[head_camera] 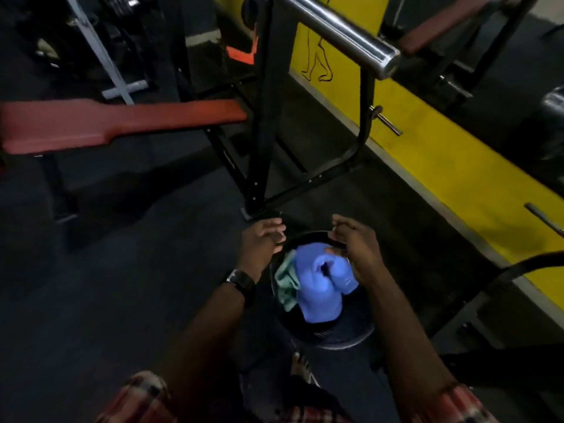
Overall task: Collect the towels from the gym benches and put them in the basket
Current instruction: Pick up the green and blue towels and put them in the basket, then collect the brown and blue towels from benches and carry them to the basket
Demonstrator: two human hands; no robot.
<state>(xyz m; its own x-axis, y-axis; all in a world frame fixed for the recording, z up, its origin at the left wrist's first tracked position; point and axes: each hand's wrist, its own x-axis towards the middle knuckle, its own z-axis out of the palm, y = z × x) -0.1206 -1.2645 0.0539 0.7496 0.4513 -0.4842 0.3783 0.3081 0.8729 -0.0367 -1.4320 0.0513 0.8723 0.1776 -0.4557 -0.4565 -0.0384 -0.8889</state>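
The blue towel (317,288) lies in the basket (345,335), with the green towel (285,285) at its 9 o'clock. The left hand (262,242) hovers loosely open at 11 o'clock. The right hand (355,248), nearer at 1 o'clock, is curled; I cannot tell if it grips anything.

A single wide-angle view comes from the person's head, facing forward and steeply down at the floor (122,300). It sits close above both forearms, the left hand (262,239), the right hand (354,242) and the basket (345,340). A red padded surface (122,123) lies far left, a yellow wall (442,154) far right.
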